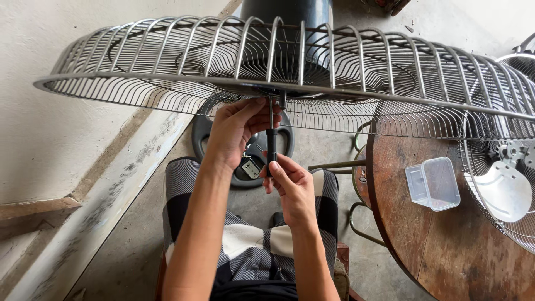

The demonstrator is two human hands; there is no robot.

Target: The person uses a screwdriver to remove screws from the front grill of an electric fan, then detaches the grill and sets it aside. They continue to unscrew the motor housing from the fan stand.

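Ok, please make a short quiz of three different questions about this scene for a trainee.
1. True or false: the right hand holds a screwdriver upright beneath the wire fan guard.
2. Which hand reaches up to the guard's rim beside the tool's tip? A) left hand B) right hand
3. Fill in: on the round wooden table stands a clear plastic ______.

Key: 1 true; 2 A; 3 container.
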